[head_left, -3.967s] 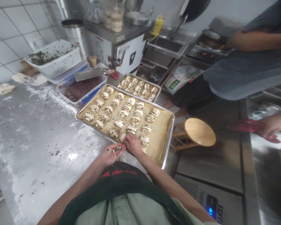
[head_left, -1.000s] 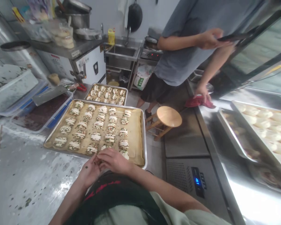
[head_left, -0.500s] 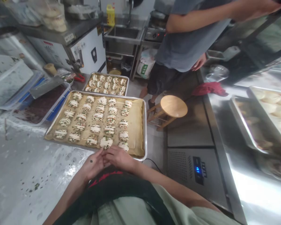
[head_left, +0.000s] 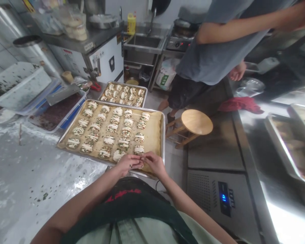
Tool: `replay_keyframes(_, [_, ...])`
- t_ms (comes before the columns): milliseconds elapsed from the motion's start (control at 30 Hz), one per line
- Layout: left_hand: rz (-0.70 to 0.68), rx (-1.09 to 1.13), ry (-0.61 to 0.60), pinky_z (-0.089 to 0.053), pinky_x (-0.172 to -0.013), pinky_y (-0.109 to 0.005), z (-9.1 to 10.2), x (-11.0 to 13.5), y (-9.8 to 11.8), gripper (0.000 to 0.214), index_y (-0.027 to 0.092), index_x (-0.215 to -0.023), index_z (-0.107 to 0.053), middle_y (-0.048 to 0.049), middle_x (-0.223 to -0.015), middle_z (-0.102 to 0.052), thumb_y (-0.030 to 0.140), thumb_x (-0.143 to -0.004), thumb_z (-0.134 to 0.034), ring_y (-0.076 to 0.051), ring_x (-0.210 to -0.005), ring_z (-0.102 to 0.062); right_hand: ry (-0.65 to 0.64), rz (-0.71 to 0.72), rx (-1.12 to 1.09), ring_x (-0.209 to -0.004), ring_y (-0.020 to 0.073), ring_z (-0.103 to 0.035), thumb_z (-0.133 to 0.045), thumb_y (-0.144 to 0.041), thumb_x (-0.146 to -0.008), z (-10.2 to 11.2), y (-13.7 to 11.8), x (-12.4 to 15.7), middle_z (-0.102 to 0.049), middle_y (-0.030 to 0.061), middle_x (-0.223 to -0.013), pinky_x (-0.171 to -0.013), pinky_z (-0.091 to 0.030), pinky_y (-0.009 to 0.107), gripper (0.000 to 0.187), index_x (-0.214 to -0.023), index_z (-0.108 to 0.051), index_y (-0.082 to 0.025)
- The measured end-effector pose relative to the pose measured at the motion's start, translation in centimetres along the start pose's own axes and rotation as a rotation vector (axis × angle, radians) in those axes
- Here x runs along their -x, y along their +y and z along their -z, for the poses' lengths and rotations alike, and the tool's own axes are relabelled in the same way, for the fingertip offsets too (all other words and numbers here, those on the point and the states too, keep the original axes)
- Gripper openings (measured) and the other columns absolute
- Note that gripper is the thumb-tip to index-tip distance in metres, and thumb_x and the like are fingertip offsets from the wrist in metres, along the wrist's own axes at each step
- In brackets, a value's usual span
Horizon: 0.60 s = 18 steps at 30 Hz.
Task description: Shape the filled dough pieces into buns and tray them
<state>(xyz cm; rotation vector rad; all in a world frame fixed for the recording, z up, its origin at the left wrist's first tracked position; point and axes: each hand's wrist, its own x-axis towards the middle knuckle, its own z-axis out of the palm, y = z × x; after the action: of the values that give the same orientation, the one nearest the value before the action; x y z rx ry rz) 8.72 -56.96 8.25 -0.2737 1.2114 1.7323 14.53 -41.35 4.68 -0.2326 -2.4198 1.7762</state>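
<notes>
Centre foreground, at the near edge of the tray: the person's left hand (head_left: 128, 163) and right hand (head_left: 154, 163) meet, both curled inward, not released, their fingertips (head_left: 142, 158) closing from either side on a small spiral dough roll (head_left: 140, 165). The fingers hide most of the roll, and whether it touches the tray cannot be told. A light, even pinch suits so soft a piece, sparing its layers from flattening. Directly beyond, a rectangular aluminium baking tray (head_left: 163, 139) lined with pale golden sheeting carries roughly thirty-five green-flecked rolls in close rows; an exact count is uncertain. Upper centre, a second metal tray (head_left: 122, 82) holds about thirty more, too small to count. Both trays stand on a flour-dusted steel bench (head_left: 27, 162). Upper left of the frame lie a white plastic tub of dark greens (head_left: 22, 88) and a blue-trimmed clear container of dark red paste (head_left: 71, 113), with one steel cleaver (head_left: 62, 95) across it. To the right are one round wooden stool (head_left: 197, 122), one red cloth (head_left: 240, 104) and a metal tray of food (head_left: 278, 149). Upper right, a co-worker in a grey T-shirt (head_left: 218, 57) stands clear of the person's hands.
</notes>
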Motion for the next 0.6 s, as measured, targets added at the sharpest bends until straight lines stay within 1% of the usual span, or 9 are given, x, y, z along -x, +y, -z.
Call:
replay_keyframes(100, [-0.04, -0.097, 0.049, -0.048, -0.087, -0.036, 1.2, 0.0, -0.2, 0.023, 0.009, -0.083, -0.065, -0.0093, -0.08, -0.068, 0.009, -0.06, -0.069, -0.017, -0.076, -0.065, 0.085, -0.229, -0.118, -0.064, 0.0147, -0.059, -0.062, -0.041, -0.071, -0.2, 1.7, -0.2, -0.066, 0.0043, -0.072, -0.061, -0.047, 0.026, 0.028, -0.08, -0.066, -0.015])
replay_keyframes(167, [-0.076, -0.196, 0.071, -0.047, -0.086, -0.035, 2.4, 0.2, -0.2, 0.027, 0.011, -0.086, -0.065, -0.0081, -0.084, -0.068, 0.007, -0.059, -0.067, -0.018, -0.08, -0.064, 0.083, -0.274, -0.114, -0.066, 0.0149, -0.06, -0.062, -0.041, -0.069, -0.4, 2.2, -0.3, -0.067, 0.0044, -0.074, -0.062, -0.047, 0.026, 0.028, -0.08, -0.067, -0.015])
replay_keyframes(200, [-0.096, -0.26, 0.073, -0.047, -0.086, -0.034, 3.0, 0.3, -0.1, 0.03, 0.012, -0.088, -0.065, -0.0076, -0.086, -0.068, 0.007, -0.058, -0.066, -0.018, -0.082, -0.064, 0.064, -0.257, -0.085, -0.068, 0.0153, -0.06, -0.062, -0.039, -0.069, -0.5, 2.2, -0.4, -0.068, 0.0045, -0.076, -0.065, -0.047, 0.026, 0.026, -0.079, -0.068, -0.016])
replay_keyframes(267, [-0.129, -0.384, 0.052, -0.047, -0.085, -0.034, 3.8, 0.3, -0.2, 0.032, 0.013, -0.091, -0.066, -0.0068, -0.087, -0.068, 0.01, -0.059, -0.066, -0.019, -0.085, -0.063, 0.014, -0.167, 0.009, -0.074, 0.016, -0.061, -0.061, -0.033, -0.07, -0.6, 1.9, -0.6, -0.068, 0.0047, -0.08, -0.07, -0.047, 0.027, 0.019, -0.076, -0.069, -0.017])
replay_keyframes(367, [-0.16, -0.484, -0.006, -0.048, -0.081, -0.034, 4.2, 0.0, -0.6, 0.025, 0.015, -0.087, -0.067, -0.0067, -0.086, -0.069, 0.014, -0.063, -0.061, -0.02, -0.084, -0.064, -0.072, -0.026, 0.132, -0.078, 0.016, -0.06, -0.055, -0.026, -0.074, -0.5, 1.2, -0.8, -0.066, 0.0053, -0.084, -0.074, -0.045, 0.028, 0.017, -0.076, -0.071, -0.019])
replay_keyframes(433, [-0.165, -0.481, -0.032, -0.049, -0.079, -0.034, 3.9, -0.1, -0.9, 0.023, 0.015, -0.086, -0.067, -0.0064, -0.084, -0.069, 0.015, -0.064, -0.06, -0.021, -0.082, -0.064, -0.082, -0.012, 0.132, -0.078, 0.0163, -0.06, -0.054, -0.024, -0.074, -0.5, 0.9, -0.9, -0.066, 0.0054, -0.083, -0.074, -0.044, 0.028, 0.017, -0.076, -0.071, -0.019])
replay_keyframes(467, [-0.158, -0.457, -0.035, -0.049, -0.079, -0.035, 3.8, -0.1, -0.9, 0.023, 0.015, -0.085, -0.067, -0.0062, -0.083, -0.068, 0.015, -0.063, -0.061, -0.021, -0.081, -0.064, -0.072, -0.038, 0.106, -0.078, 0.0167, -0.06, -0.056, -0.025, -0.073, -0.4, 0.9, -0.9, -0.066, 0.0054, -0.081, -0.074, -0.044, 0.028, 0.016, -0.075, -0.071, -0.019])
replay_keyframes(533, [-0.13, -0.354, -0.023, -0.049, -0.081, -0.036, 3.5, 0.1, -0.6, 0.025, 0.014, -0.085, -0.067, -0.0061, -0.083, -0.068, 0.014, -0.06, -0.064, -0.021, -0.081, -0.065, -0.041, -0.152, -0.01, -0.074, 0.0169, -0.06, -0.061, -0.029, -0.071, -0.2, 1.1, -1.0, -0.067, 0.0047, -0.077, -0.071, -0.045, 0.028, 0.015, -0.074, -0.07, -0.018])
replay_keyframes(600, [-0.109, -0.208, 0.001, -0.048, -0.085, -0.037, 3.3, 0.6, 0.1, 0.027, 0.012, -0.085, -0.066, -0.0071, -0.083, -0.068, 0.012, -0.058, -0.067, -0.022, -0.083, -0.065, 0.002, -0.311, -0.232, -0.066, 0.0154, -0.059, -0.066, -0.035, -0.067, -0.1, 1.3, -1.2, -0.066, 0.003, -0.072, -0.066, -0.046, 0.028, 0.018, -0.073, -0.069, -0.018])
